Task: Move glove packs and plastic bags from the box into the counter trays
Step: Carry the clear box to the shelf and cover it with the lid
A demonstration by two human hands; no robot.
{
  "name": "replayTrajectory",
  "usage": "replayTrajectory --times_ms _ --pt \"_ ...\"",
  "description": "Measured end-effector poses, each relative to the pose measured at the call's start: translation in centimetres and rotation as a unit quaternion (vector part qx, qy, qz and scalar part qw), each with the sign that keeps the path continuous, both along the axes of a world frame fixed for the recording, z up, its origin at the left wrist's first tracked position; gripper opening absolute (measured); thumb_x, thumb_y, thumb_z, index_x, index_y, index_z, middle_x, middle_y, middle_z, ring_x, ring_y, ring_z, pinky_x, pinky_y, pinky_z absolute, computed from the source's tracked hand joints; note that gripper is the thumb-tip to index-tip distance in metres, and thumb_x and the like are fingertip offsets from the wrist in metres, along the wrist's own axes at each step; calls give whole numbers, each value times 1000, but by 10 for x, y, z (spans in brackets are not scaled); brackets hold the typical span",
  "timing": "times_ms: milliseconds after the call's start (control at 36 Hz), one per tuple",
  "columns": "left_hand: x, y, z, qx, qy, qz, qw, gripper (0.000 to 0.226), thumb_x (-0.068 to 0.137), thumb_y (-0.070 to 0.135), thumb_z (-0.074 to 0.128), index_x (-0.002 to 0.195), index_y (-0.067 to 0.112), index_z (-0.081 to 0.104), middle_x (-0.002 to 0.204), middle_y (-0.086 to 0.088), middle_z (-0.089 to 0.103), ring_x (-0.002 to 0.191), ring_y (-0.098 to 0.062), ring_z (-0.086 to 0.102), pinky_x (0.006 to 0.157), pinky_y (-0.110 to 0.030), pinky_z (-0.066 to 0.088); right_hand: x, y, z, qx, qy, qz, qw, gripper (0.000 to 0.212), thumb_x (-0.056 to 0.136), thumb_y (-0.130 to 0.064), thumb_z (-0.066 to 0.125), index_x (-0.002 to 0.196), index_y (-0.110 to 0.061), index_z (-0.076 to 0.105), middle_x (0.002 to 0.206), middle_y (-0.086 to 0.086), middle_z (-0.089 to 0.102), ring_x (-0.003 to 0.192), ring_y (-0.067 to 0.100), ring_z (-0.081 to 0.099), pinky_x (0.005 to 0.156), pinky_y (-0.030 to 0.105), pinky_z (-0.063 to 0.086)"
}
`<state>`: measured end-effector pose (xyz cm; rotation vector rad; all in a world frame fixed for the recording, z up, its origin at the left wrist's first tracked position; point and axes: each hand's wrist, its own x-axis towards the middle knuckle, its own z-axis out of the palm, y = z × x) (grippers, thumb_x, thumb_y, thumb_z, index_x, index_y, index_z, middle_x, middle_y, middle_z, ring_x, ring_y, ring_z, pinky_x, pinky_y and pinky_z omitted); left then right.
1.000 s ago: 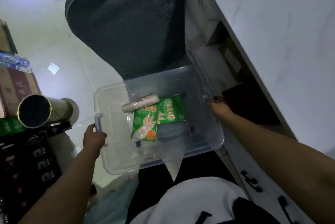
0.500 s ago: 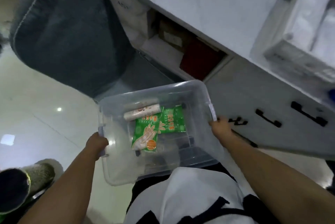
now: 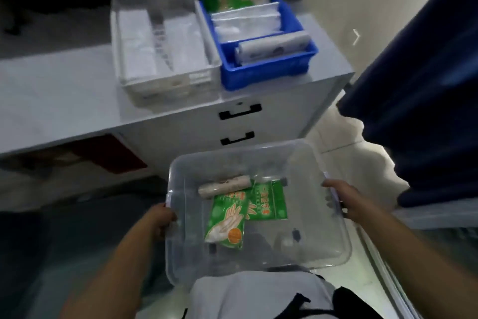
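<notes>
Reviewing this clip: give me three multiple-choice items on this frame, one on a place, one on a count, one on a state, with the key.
1. Where is the blue tray?
A. On the floor
B. On the counter, right of the clear tray
C. Inside the box

2. How many green glove packs lie in the clear box?
A. Two
B. Five
C. None

3. What are the hands doing?
A. Hanging free
B. Holding a roll
C. Holding the box's sides

Key: B, both trays sit side by side on the counter; A, two overlapping packs show; C, left hand and right hand each have a grip on a rim.
</notes>
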<state>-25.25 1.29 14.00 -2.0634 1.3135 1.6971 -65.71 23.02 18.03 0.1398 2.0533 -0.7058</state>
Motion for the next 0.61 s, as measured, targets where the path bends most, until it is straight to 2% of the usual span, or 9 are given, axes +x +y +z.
replayTrajectory --times_ms 111,167,250,333,417,472,528,556,611 --pt "-123 4 9 -16 -13 -89 996 34 90 -11 49 123 -3 55 95 -24 60 75 -34 60 68 -42 51 -76 68 3 -40 14 -114 993 39 81 -47 67 94 -10 65 85 11 60 70 25 56 59 29 44" --pt "-179 10 8 1 -19 -116 993 34 91 -7 51 125 -4 54 97 -23 61 76 -35 61 72 -44 53 -111 99 3 -56 26 -164 984 44 79 -48 67 103 -12 66 91 10 64 76 28 60 61 29 44" --pt "-261 22 0 -1 -50 -163 985 42 91 -4 54 133 -8 49 122 -31 59 105 -48 61 92 -58 51 -161 142 6 -77 41 -230 969 49 73 -48 67 106 -12 66 95 12 67 81 32 63 66 33 49" --pt "-334 36 -3 -12 -38 -176 984 44 90 -5 54 134 -8 49 126 -31 57 112 -50 58 97 -62 47 -196 179 13 -100 44 -283 953 52 70 -45 68 111 -13 67 100 10 71 88 31 66 76 37 54" --pt "-401 45 11 -15 -18 -197 980 35 88 6 59 122 -3 58 110 -17 63 100 -40 65 89 -51 55 -218 206 25 -120 44 -317 940 42 70 -43 68 104 -18 70 98 4 73 89 28 68 70 35 54" --pt "-442 49 28 -4 -19 -209 978 19 87 13 61 102 0 61 78 -17 63 62 -31 66 62 -38 59 -230 220 30 -134 50 -336 931 39 74 -39 67 106 -16 71 101 6 73 91 28 68 73 39 56" --pt "-482 50 41 4 -42 -235 971 21 87 19 63 91 0 57 55 -13 57 39 -26 56 34 -23 46 -243 230 36 -141 53 -358 922 36 77 -35 67 105 -13 71 95 6 75 87 26 71 75 41 58" --pt "-504 48 46 6 -46 -258 965 22 88 22 62 93 1 54 58 -13 55 44 -26 55 31 -19 42 -248 234 38 -139 58 -368 918 26 79 -33 67 96 -14 71 81 0 75 75 19 72 65 35 57" --pt "-546 45 51 5 -45 -307 951 23 92 24 57 101 4 48 74 -12 53 64 -28 59 43 -19 43 -258 244 39 -130 68 -391 909 13 83 -31 66 79 -19 65 53 -8 66 54 15 65 53 27 47"
